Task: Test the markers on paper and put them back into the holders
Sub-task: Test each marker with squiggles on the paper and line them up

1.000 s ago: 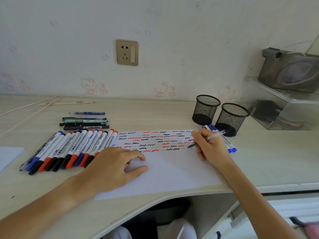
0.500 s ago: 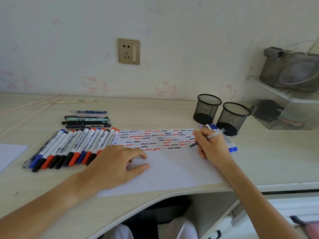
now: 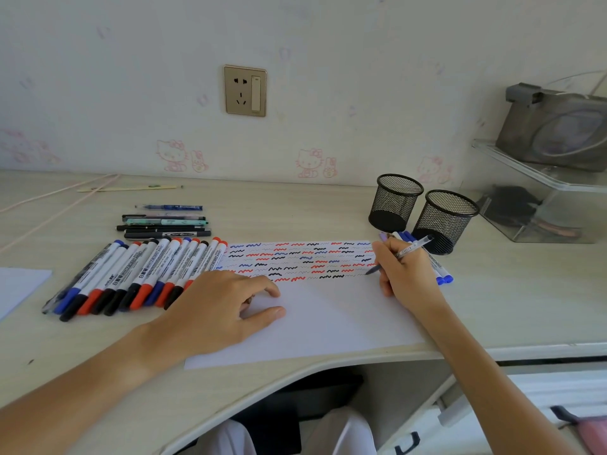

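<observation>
Right hand [image 3: 402, 277] gripping thin clear pen [image 3: 405, 252], fingers curled round barrel, dark tip down on right edge of paper [image 3: 328, 320] beside rows of red, blue and black squiggles [image 3: 300, 259]. Left hand [image 3: 216, 310] resting palm-down on left part of paper, fingers loosely bent, thumb out flat, holding nothing. Paper lying on pale wood surface [image 3: 295, 208], near edge at the curved front rim. Row of capped markers [image 3: 138, 274] side by side left of paper, red, blue and black caps, some partly hidden under left hand. Small group of thinner pens [image 3: 164, 223] lying crosswise behind that row. Two black mesh holders [image 3: 423, 210] upright, just touching each other, behind right hand near the wall; insides look bare, only partly visible. A few blue-capped markers [image 3: 440, 274] lying on surface between right hand and nearer holder, mostly hidden by the hand. Corner of second sheet [image 3: 19, 287] at far left edge. Clear plastic box [image 3: 538, 205] at far right with grey bag [image 3: 558, 126] on top. Wall socket [image 3: 245, 90] above surface.
</observation>
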